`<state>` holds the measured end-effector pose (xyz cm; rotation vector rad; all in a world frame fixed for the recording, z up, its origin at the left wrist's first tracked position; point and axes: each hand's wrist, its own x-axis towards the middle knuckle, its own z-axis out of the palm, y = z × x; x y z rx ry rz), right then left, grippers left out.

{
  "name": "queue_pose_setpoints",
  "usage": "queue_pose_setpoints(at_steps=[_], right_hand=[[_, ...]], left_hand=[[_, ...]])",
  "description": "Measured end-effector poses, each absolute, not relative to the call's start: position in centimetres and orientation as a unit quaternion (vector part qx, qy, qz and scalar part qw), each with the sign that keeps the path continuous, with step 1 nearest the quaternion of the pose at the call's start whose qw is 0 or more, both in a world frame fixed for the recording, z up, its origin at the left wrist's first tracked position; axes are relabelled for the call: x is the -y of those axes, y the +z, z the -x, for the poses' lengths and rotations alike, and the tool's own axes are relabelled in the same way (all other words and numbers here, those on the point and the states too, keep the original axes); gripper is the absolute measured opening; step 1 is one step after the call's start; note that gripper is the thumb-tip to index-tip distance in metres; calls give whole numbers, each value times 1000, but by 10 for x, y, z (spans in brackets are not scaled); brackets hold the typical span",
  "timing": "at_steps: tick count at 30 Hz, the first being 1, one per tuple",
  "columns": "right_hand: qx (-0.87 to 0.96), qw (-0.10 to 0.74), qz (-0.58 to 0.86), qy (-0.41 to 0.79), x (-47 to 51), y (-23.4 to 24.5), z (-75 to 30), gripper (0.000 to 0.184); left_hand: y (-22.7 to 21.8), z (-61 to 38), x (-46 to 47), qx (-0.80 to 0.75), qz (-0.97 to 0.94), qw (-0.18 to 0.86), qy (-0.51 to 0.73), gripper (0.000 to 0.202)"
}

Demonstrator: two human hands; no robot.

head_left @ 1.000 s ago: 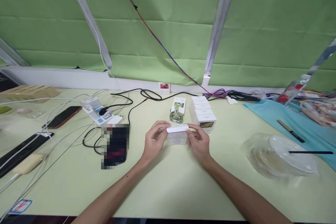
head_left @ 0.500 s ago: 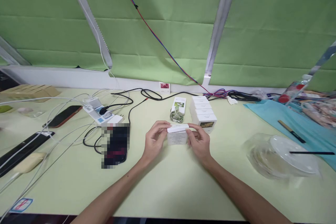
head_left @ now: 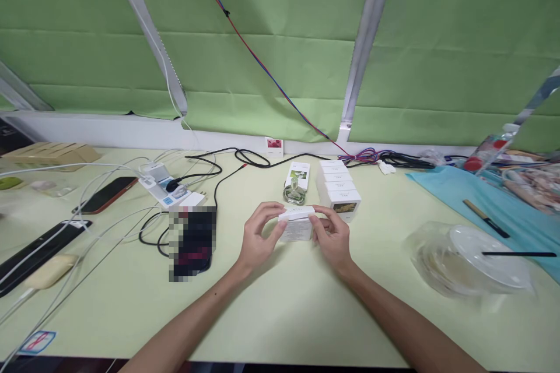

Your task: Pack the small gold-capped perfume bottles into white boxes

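Note:
Between my hands stands a small white carton (head_left: 296,229) with fine print on the side facing me. My left hand (head_left: 259,236) grips its left end, the thumb on the near top edge and the fingers behind. On the right end, my right hand (head_left: 333,239) holds it the same way, thumb at the front edge. Just beyond it, a clear glass bottle (head_left: 294,193) that looks like perfume stands before a white box with a green and white flower picture (head_left: 299,173). Right of these, several white boxes (head_left: 336,180) stand in a row.
At left lie a pixelated dark device (head_left: 192,245), phones (head_left: 105,194), a power strip (head_left: 163,185) and tangled cables. On the right are a bagged tub with a white lid (head_left: 490,256), a blue cloth (head_left: 446,192), a knife (head_left: 485,218) and a plastic bottle (head_left: 492,148).
My left thumb has moved up and inward onto the carton's front top edge. The right thumb has shifted slightly at its corner. The carton stays in about the same place.

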<state>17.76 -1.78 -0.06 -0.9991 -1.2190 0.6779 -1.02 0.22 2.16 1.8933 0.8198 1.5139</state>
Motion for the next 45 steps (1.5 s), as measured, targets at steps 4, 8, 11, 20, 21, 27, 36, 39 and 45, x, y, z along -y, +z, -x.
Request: queue_pose_setpoints(at_steps=[4, 8, 11, 20, 21, 27, 36, 39, 45], right_hand=[[539, 652, 443, 297, 18, 0, -178, 27], [536, 652, 443, 303, 19, 0, -177, 27], [533, 650, 443, 312, 19, -2, -178, 27], [526, 652, 444, 317, 18, -4, -178, 27], [526, 652, 445, 317, 18, -4, -178, 27], [526, 650, 444, 322, 18, -7, -178, 28], [530, 646, 441, 328, 18, -7, -179, 29], [531, 644, 444, 325, 18, -7, -180, 29], [527, 656, 437, 318, 18, -6, -179, 25]], left_hand=[[19, 9, -4, -325, -725, 237, 559, 11], [18, 10, -5, -325, -735, 218, 554, 11], [18, 11, -6, -326, -736, 215, 553, 11], [16, 10, -7, -327, -712, 265, 562, 10], [16, 9, -7, -327, -708, 272, 565, 10], [16, 8, -6, -322, -692, 304, 570, 10], [17, 10, -7, -327, -694, 305, 564, 11], [18, 11, -7, -335, -702, 292, 556, 12], [21, 12, -7, -329, -711, 283, 553, 10]])
